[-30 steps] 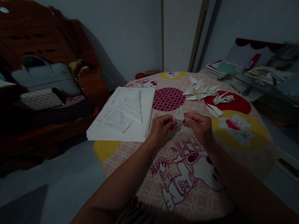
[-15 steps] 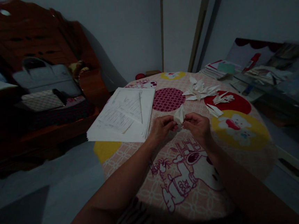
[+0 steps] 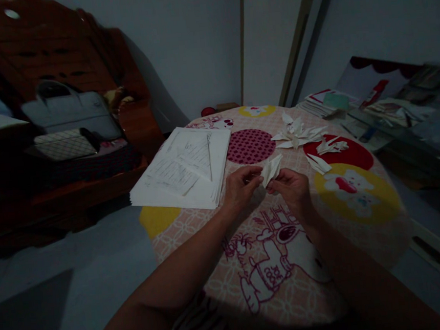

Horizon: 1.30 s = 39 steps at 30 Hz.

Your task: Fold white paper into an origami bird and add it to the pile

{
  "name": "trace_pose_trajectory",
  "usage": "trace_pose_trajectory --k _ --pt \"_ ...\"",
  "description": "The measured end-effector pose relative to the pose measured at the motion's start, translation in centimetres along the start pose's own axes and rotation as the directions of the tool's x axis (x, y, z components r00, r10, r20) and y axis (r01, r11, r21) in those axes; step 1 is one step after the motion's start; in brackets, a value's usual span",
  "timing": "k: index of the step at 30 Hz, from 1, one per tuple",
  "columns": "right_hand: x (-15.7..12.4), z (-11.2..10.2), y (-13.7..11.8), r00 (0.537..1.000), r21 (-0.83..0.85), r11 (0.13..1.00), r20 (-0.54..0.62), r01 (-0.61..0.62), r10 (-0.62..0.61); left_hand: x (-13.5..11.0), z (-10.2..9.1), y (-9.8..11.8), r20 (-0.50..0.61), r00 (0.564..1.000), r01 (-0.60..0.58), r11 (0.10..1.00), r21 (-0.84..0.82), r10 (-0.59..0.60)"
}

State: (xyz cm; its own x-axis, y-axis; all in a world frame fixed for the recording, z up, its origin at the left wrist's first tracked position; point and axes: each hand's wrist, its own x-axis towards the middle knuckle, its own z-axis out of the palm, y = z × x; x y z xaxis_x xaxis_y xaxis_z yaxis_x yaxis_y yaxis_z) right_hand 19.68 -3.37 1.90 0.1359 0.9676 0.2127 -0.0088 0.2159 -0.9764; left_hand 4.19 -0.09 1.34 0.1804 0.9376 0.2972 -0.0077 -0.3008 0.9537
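Note:
A small piece of folded white paper (image 3: 271, 168) is held above the patterned tablecloth (image 3: 209, 268). My left hand (image 3: 242, 186) pinches its left edge between thumb and fingers. On the other side, my right hand (image 3: 291, 185) grips the lower right part, with the fingertips partly hidden. The paper tilts, its pointed end up and to the right. Beyond my hands lie a pile of folded white paper shapes (image 3: 297, 131), a smaller crumpled-looking folded piece (image 3: 332, 145) and a narrow pointed one (image 3: 319, 164).
Left of my hands lies a stack of paper sheets (image 3: 182, 168) with loose written sheets on top. A wooden bench (image 3: 139, 120) carries a grey bag (image 3: 73, 113) and a quilted purse (image 3: 64, 145). A glass shelf (image 3: 389, 124) with papers stands at the right.
The folded paper has turned from pointing nearly straight up to leaning right, showing a broader face. Both hands still hold it and have shifted only slightly. The whole view has moved a little.

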Motion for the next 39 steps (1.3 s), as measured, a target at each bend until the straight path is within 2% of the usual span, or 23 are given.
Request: trace_pose_trajectory --k 5,14,22,28,32,36,39 --pt "-0.1 0.5 0.2 0.998 -0.058 0.998 -0.062 0.013 -0.017 -0.4 0.0 0.5 -0.032 0.995 -0.083 0.979 0.184 0.091" --pt "-0.2 0.4 0.3 0.996 -0.054 0.999 -0.086 0.005 -0.010 -0.7 0.1 1.5 -0.048 0.985 -0.137 0.920 0.368 0.167" --pt "-0.1 0.7 0.5 0.995 0.044 0.999 -0.101 0.021 -0.016 -1.0 0.2 1.5 -0.082 0.968 -0.196 0.923 0.330 0.235" --pt "0.2 0.6 1.4 0.997 0.187 0.982 -0.073 0.004 0.010 -1.1 0.3 1.8 -0.077 0.950 -0.266 0.914 0.306 0.302" --pt "0.2 0.7 1.5 0.999 0.274 0.962 -0.038 0.011 0.000 -1.1 0.3 1.8 -0.059 0.895 -0.399 0.853 0.336 0.441" --pt "0.3 0.8 1.6 1.000 0.330 0.944 -0.009 0.010 -0.008 -1.0 0.3 1.6 -0.037 0.791 -0.536 0.721 0.438 0.611" --pt "0.3 0.9 1.6 1.000 0.356 0.935 -0.005 0.000 0.002 -1.0 0.3 1.6 -0.009 0.725 -0.591 0.628 0.505 0.689"
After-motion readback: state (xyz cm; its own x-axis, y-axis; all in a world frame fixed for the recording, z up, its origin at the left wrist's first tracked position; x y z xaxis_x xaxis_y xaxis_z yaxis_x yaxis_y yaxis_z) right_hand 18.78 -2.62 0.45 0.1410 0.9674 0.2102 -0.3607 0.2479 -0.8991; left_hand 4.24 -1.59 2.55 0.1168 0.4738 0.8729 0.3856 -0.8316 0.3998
